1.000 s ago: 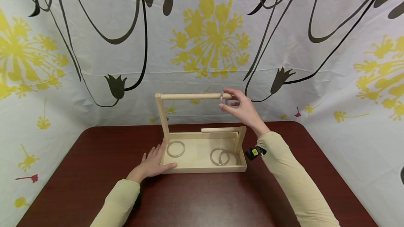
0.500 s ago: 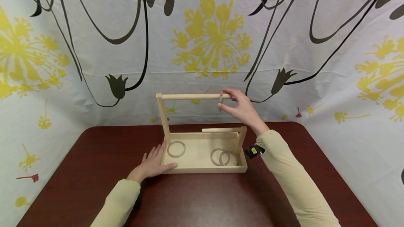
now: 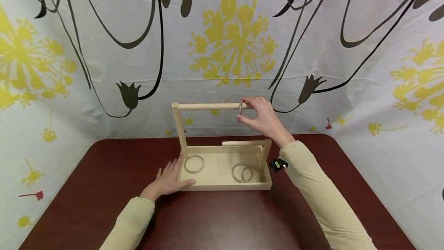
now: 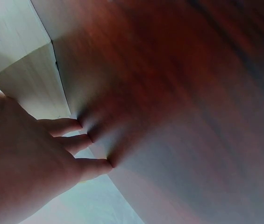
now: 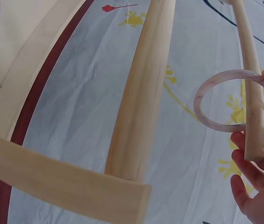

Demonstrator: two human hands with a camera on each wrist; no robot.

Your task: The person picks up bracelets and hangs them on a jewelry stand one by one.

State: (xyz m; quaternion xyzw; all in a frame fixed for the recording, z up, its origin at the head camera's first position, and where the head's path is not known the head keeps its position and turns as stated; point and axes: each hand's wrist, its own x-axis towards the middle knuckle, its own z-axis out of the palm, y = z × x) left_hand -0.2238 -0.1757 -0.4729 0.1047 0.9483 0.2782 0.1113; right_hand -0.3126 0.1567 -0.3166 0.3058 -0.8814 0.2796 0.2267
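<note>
With thumb and fingers, my right hand pinches a pale translucent bangle. The bangle encircles the upper wooden rod near its free right end, and the right wrist view shows the rod passing through it. My left hand rests at the left end of a shallow wooden tray, thumb over its front rim. In the left wrist view, its straight fingers touch the table beside the tray's wood. One bangle lies at the tray's left; two overlapping bangles lie at its right.
A tall post carries the upper rod at the tray's left. From a shorter post at the right, a lower rod points left. The dark red table meets a patterned cloth behind.
My right hand and the bangle have shifted slightly left along the upper rod. My left hand keeps its place on the tray.
</note>
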